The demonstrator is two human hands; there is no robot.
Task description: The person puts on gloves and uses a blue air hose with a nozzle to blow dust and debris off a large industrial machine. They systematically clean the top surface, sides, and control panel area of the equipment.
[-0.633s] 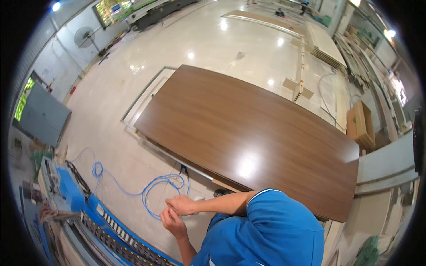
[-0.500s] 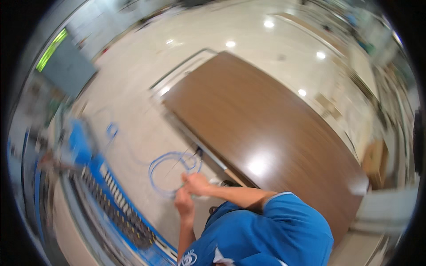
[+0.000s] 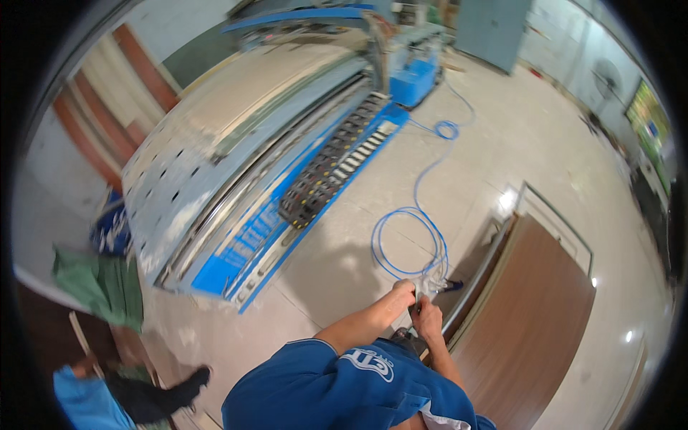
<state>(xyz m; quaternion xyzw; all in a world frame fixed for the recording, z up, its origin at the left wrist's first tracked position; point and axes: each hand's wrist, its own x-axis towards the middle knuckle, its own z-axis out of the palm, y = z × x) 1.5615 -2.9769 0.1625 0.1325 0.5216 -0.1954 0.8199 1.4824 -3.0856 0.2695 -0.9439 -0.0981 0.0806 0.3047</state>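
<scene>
My left hand and my right hand are close together in front of my body, fingers curled closed. Between them is a small dark and grey item, mostly covered by the fingers, so its kind cannot be made out. Just beyond the hands lies a loosely coiled blue hose, its line running away over the floor to a smaller loop. Something whitish shows past my fingertips, too blurred to name. A thin dark blue piece lies beside it, near the panel stack.
A long blue and grey machine with a row of black holders stands at left. Brown wood-grain panels lie on a metal-framed cart at right. Another person's leg shows at lower left. A grey cabinet stands far back.
My view has swung to the left, bringing the machine and the other person into sight and the panels to the right side. Both hands stay together near the hose.
</scene>
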